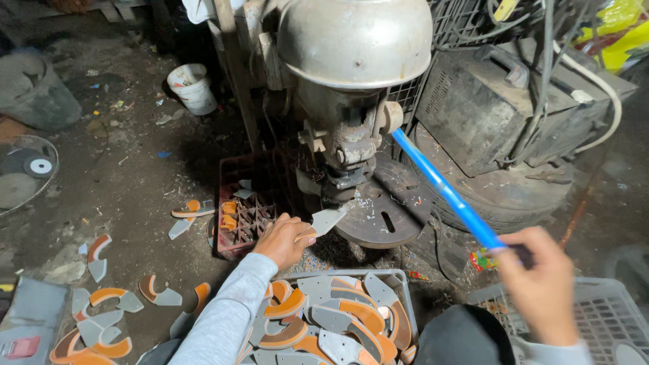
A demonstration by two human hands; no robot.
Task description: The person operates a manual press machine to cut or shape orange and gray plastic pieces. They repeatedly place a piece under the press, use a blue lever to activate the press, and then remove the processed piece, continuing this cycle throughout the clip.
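- Grey metal blade piece [326, 220] is sitting at the press table [392, 206] edge, just under the press head [351, 145], near frame centre.
- Left hand [284, 240] is pinching the blade piece at its 8 o'clock end, fingers closed on it.
- Right hand [541, 284], at 4 o'clock of the press, is gripping the blue lever handle [446, 192], fingers wrapped tight around it.
- Lever is running up toward 10 o'clock into the machine.
- Grey crate [399, 284] of grey-and-orange curved pieces [338, 324] is lying at 6 o'clock of the left hand.
- Red crate [245, 215] is sitting at 10 o'clock of the left hand.
- Loose pieces [101, 318] are scattering over the floor at 8 o'clock.
- White bucket [193, 88] is standing at 11 o'clock.
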